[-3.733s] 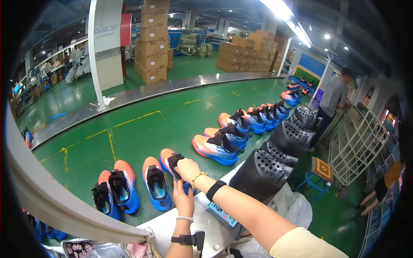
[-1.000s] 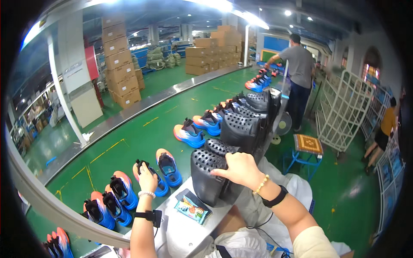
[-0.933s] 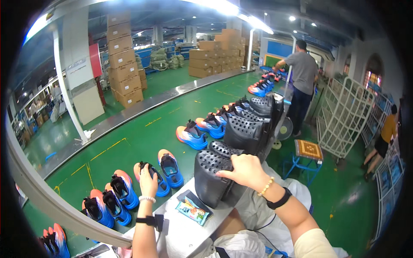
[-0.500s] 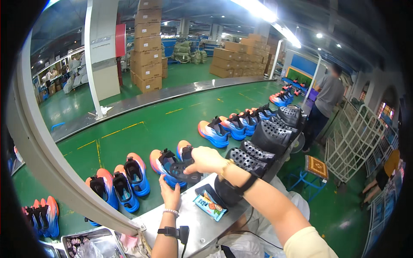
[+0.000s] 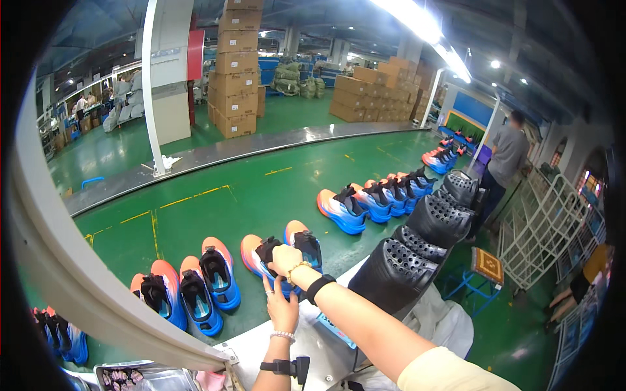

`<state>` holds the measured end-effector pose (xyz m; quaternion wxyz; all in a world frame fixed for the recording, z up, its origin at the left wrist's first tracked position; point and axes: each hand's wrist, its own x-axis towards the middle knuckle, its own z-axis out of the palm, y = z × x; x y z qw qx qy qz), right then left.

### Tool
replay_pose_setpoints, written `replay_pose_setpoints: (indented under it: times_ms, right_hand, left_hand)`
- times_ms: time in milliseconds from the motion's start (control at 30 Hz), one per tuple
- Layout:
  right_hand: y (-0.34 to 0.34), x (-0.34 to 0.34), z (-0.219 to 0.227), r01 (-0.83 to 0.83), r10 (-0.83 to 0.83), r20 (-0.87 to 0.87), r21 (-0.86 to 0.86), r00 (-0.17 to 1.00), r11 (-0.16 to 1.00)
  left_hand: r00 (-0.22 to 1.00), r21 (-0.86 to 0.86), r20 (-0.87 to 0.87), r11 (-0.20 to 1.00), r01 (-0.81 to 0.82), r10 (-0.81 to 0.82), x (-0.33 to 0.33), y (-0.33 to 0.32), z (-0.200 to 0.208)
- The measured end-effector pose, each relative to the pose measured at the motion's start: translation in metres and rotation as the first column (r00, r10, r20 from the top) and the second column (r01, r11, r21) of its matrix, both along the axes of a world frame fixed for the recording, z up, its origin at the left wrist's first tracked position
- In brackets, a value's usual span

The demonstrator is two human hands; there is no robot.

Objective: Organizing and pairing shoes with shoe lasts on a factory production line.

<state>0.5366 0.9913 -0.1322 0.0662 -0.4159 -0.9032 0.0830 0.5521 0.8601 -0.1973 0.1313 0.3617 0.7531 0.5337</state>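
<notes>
A pair of blue and orange sneakers [image 5: 305,242] lies on the green conveyor belt [image 5: 261,189] just in front of me. My right hand [image 5: 285,258] reaches in from the lower right, wearing a black wristband and a bead bracelet. It is closed on the black tongue of the left sneaker [image 5: 255,253] of that pair. My left hand [image 5: 280,307] comes up from below with its fingers spread against that sneaker's heel end. It wears a bracelet and a black watch.
More sneaker pairs lie on the belt at left [image 5: 207,281] and further right [image 5: 342,210]. Black perforated domes [image 5: 395,267] line the belt's near edge. A person in a grey shirt [image 5: 506,160] stands by a white wire cart [image 5: 546,229]. Stacked cardboard boxes [image 5: 237,65] stand behind.
My right hand left the black perforated dome and swung left onto the sneaker's tongue. My left hand stayed by the same pair. My view turned left.
</notes>
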Motion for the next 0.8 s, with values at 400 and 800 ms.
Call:
replay_pose_setpoints:
  times_ms: [400, 800]
  right_hand:
    - [0.023, -0.04, -0.064, 0.014, -0.015, -0.191, -0.008, 0.982, 1.0]
    - [-0.107, 0.142, 0.091, -0.641, 0.477, -0.625, -0.051, 0.619, 0.766]
  left_hand:
    - [0.996, 0.151, 0.083, 0.988, 0.016, -0.029, -0.012, -0.002, -0.011]
    - [0.998, 0.389, -0.049, 0.921, -0.011, 0.032, -0.083, -0.007, -0.059]
